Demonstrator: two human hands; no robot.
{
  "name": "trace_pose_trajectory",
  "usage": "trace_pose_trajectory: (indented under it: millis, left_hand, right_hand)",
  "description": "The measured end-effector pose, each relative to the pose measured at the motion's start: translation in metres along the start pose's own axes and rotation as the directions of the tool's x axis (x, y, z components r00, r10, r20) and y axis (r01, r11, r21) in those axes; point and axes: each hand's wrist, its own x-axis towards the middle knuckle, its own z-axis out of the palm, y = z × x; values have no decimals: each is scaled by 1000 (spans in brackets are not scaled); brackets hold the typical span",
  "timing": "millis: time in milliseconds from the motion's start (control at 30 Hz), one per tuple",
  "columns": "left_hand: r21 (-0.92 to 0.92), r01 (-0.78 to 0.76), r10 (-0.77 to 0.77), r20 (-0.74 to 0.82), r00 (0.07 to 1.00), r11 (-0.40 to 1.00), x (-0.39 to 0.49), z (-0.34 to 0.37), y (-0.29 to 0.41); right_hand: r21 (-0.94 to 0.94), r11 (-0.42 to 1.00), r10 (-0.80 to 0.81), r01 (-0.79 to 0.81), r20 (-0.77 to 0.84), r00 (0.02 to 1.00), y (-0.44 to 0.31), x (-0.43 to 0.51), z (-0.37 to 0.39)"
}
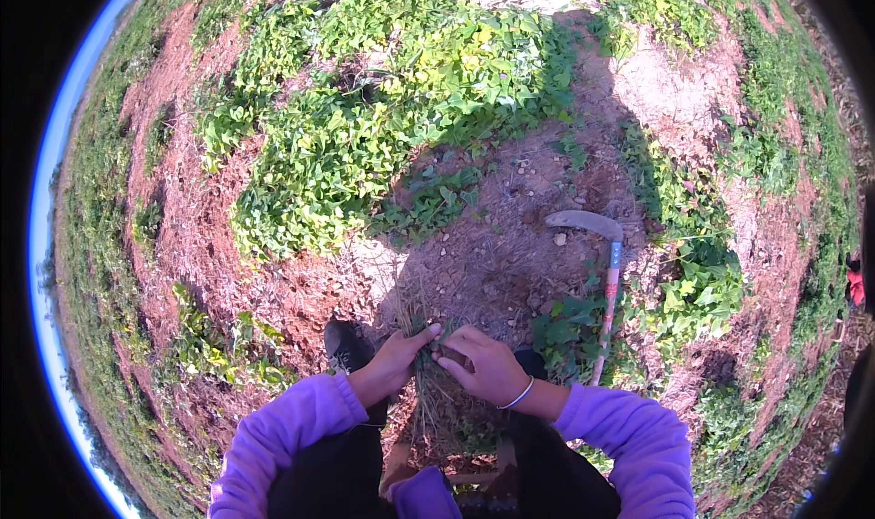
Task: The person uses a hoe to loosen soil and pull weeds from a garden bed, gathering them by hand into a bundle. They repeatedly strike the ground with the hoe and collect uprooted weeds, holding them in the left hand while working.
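Observation:
A thin bundle of grass stalks [425,389] is gripped in my left hand [395,360], its stems sticking out above and below the fingers. My right hand [484,365], with a bangle at the wrist, is close beside it, thumb and fingertips pinched together at the bundle's edge. A bit of green leaf [444,333] shows between the two hands; whether the right fingers hold it is too small to tell. To the right, a sickle [610,280] with a curved grey blade and a long pale handle with red marks lies on the ground, apart from both hands.
Leafy green vines [383,122] spread over the reddish soil ahead, with more vines [697,280] to the right. My dark shoe [345,345] is beside my left hand. Under me is part of a wooden stool [472,479]. Something red [856,286] shows at the far right rim.

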Motion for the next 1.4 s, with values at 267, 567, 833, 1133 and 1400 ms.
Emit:
trace_pose_trajectory:
  millis: [267, 567, 833, 1133, 1400]
  left_hand:
    - [-27, -169, 170, 77, 982, 985, -5, -12, 5]
    - [14, -78, 78, 29, 997, 997, -1, -17, 4]
    - [77, -84, 85, -8, 996, 993, -1, -15, 3]
    - [44, -62, 62, 9, 998, 997, 0, -23, 0]
    - [-16, -65, 66, 34, 997, 998, 4, -39, 0]
  right_hand:
    - [-108, 944, 207, -313, -547, 811, 62, -29, -95]
    - [588, 503, 857, -634, -436, 276, 245, -201, -106]
    - [-378, 670, 391, -639, -552, 737, 231, -185, -108]
    - [78, 768, 534, -636, -626, 568, 65, -117, -138]
    - [285, 952, 249, -114, -503, 828, 7, 26, -160]
